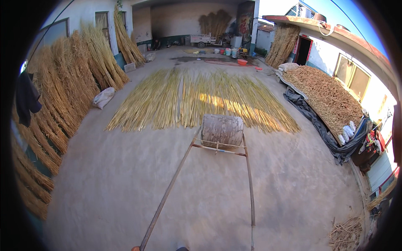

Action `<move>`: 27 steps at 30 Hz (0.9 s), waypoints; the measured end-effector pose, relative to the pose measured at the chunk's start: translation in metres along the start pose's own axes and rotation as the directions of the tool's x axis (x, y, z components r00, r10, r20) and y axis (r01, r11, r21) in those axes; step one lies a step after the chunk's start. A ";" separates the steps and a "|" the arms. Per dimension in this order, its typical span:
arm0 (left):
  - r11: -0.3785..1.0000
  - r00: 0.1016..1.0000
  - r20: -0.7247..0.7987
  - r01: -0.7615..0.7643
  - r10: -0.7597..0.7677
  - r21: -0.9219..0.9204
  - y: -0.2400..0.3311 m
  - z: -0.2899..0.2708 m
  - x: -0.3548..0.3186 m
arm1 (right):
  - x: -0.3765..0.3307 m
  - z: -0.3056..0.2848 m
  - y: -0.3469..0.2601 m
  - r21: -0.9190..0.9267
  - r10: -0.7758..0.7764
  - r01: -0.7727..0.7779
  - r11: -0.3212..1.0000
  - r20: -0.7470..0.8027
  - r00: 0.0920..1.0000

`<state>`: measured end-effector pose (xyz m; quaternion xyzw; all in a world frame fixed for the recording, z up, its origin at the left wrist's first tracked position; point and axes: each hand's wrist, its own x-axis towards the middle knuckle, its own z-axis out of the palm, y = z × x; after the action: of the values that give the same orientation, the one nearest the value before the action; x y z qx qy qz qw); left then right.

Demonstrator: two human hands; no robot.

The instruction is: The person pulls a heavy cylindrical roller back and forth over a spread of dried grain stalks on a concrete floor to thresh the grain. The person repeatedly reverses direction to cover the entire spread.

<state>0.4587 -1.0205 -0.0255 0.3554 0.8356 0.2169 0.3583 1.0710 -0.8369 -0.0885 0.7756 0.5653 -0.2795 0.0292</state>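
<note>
L grip (135,248) on roller hndl (167,195) | wht sack (103,98): contents hid

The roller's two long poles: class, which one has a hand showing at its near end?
The left pole: part of the left hand shows there, at the picture's lower edge. The right pole reaches that edge with no hand in view.

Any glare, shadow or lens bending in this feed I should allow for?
Head view: bright sun streaks the spread stalks; head view: roller in shade, doorway nearly black; head view: fisheye bends the right-hand roof, rim blacked out, left hand mostly cut off at the lower edge.
</note>
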 end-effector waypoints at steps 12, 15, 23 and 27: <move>0.894 0.968 -0.040 -0.211 0.246 0.395 -0.042 -0.009 0.111 | 0.047 -0.002 -0.103 0.003 0.064 -0.064 0.998 0.030 0.997; 0.971 0.995 0.027 -0.099 0.095 0.218 0.021 -0.041 0.162 | 0.058 -0.006 -0.130 0.013 0.086 -0.086 0.996 0.003 0.996; 0.998 0.987 0.151 0.064 -0.060 -0.023 0.115 -0.073 0.253 | 0.096 -0.030 -0.202 0.034 0.120 -0.119 0.992 -0.021 0.993; 0.998 0.987 0.152 0.055 -0.049 -0.036 0.092 -0.052 0.286 | 0.117 -0.045 -0.225 0.026 0.134 -0.134 0.991 0.000 0.991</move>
<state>0.3194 -0.7516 -0.0626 0.3418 0.8106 0.1967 0.4330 0.9119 -0.6398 -0.0445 0.8124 0.5082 -0.2835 0.0375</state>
